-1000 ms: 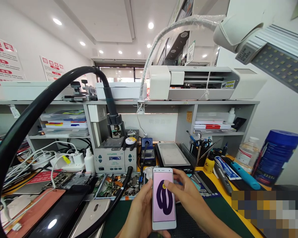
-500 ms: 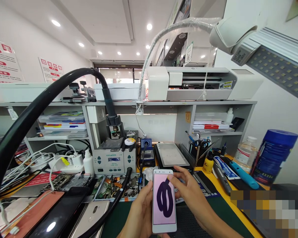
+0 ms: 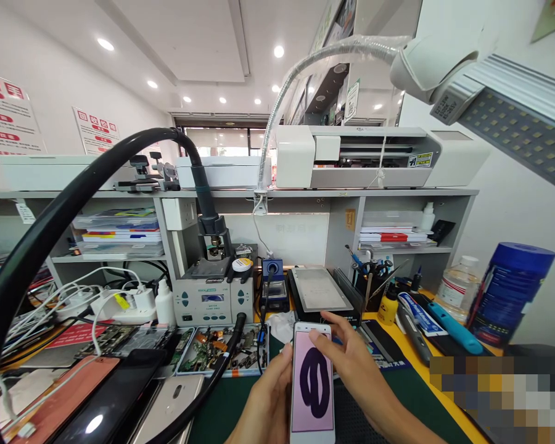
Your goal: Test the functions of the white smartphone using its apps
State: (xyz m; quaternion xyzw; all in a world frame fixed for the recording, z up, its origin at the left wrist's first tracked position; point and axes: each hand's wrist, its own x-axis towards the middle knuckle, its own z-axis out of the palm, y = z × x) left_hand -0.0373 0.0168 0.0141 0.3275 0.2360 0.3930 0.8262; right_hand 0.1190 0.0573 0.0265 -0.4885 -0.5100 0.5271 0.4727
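Note:
A white smartphone (image 3: 312, 382) is held upright, its lit pink screen marked with a thick dark looping line. My left hand (image 3: 268, 394) is closed around its left side, with the thumb along the edge and the other fingers hidden behind. At the upper right, my right hand (image 3: 354, 364) has its thumb over the top of the screen, and its index finger reaches the top corner. The rest of the right fingers are partly hidden behind the phone. Beneath both hands lies a dark green mat (image 3: 231, 394).
A parts tray (image 3: 185, 364) full of small boards and a grey soldering station (image 3: 213, 302) stand ahead on the left. A thick black hose (image 3: 213, 376) crosses the left side. Several phones, including a gold one (image 3: 176, 401), lie left. Bottles and a blue canister (image 3: 509, 296) stand right.
The phone has moved slightly right and down, with both hands following. My right thumb still rests at the upper screen. The dark line's upper stroke is now covered or gone.

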